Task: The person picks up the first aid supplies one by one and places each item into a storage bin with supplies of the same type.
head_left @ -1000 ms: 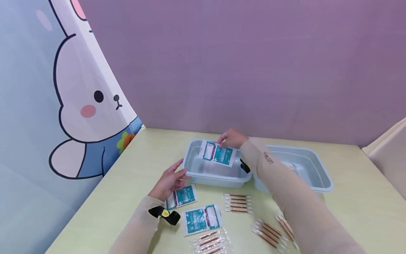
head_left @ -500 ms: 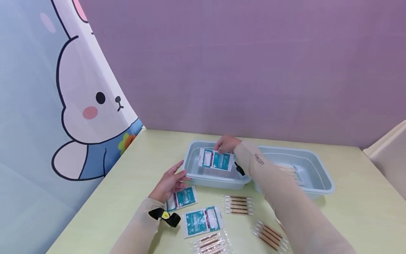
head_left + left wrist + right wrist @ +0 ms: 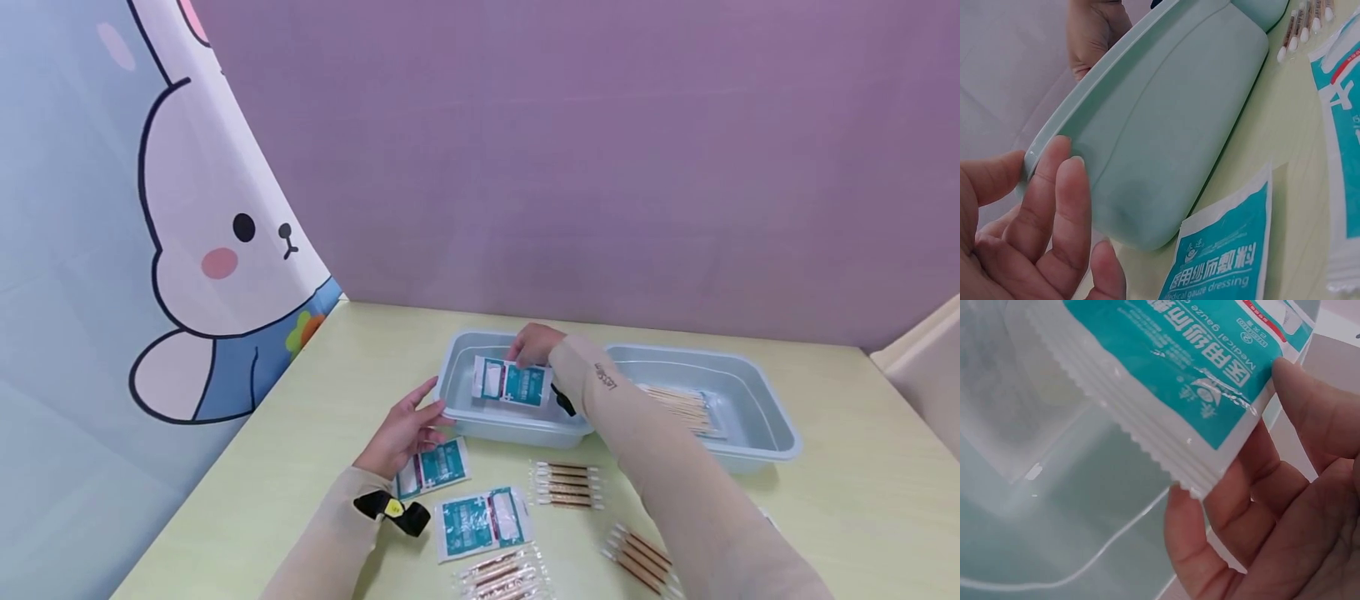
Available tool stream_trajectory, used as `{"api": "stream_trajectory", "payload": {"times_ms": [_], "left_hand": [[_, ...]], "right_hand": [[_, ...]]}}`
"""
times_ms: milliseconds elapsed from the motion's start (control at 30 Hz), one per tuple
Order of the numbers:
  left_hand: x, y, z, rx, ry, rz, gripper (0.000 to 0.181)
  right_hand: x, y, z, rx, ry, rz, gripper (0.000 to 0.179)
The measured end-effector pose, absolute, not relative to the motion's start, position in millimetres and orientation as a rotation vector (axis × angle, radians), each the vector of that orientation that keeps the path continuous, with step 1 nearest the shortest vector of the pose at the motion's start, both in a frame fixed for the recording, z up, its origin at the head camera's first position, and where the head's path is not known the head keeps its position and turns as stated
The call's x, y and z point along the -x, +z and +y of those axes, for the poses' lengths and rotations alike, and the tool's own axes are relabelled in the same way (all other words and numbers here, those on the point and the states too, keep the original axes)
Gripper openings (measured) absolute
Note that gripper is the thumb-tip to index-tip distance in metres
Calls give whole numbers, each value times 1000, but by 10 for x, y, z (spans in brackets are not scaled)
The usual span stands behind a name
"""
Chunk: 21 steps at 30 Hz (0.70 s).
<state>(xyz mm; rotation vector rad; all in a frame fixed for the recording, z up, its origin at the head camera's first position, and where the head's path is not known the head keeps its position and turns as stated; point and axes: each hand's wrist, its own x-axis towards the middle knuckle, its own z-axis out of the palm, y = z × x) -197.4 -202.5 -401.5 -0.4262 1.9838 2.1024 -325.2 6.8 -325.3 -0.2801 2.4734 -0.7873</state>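
My left hand (image 3: 403, 432) grips the left corner of a pale blue plastic tub (image 3: 517, 427), thumb on the rim and fingers against the outer wall. Inside this tub my right hand (image 3: 536, 343) holds a teal and white medical gauze dressing packet (image 3: 513, 382) by its edge. The right wrist view shows the thumb on the printed face of the packet (image 3: 1172, 369) and the fingers behind it. Below it a whitish packet (image 3: 1016, 419) lies on the tub floor. Another gauze packet (image 3: 442, 467) lies on the table just under my left hand.
A second pale blue tub (image 3: 780, 442) adjoins on the right, with a bagged bundle of thin wooden sticks (image 3: 686, 410) inside. In front lie a gauze packet (image 3: 480, 523) and bagged brown-stemmed swabs (image 3: 566, 485), more swabs (image 3: 506, 575) and another swab pack (image 3: 641, 560).
My right hand has lowered the gauze packet deeper into the left tub. The right forearm has shifted left, uncovering the sticks in the right tub. My left hand keeps its grip on the rim.
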Motion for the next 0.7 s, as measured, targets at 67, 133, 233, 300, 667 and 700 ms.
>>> {"api": "stream_trajectory", "payload": {"times_ms": [67,133,233,300,667,700], "left_hand": [[1977,-4017,-2029,421,2102,1984,54],[1973,-4010,-2033,426,2102,1983,55],[1964,-4009,-2040,416,2098,1988,56],[1961,-4009,-2039,406,2099,1985,57],[2020,-4021,-1974,361,2080,1978,58],[2025,-4022,-1968,363,2077,1979,58]], "right_hand": [[3260,-3267,63,263,-790,2466,18],[3266,-3282,59,246,-795,2458,18],[3270,-3302,58,251,-786,2456,17],[3273,-3312,71,270,-764,2465,16],[3301,-3373,185,271,-715,2502,17],[3304,-3375,193,269,-710,2508,18]]}}
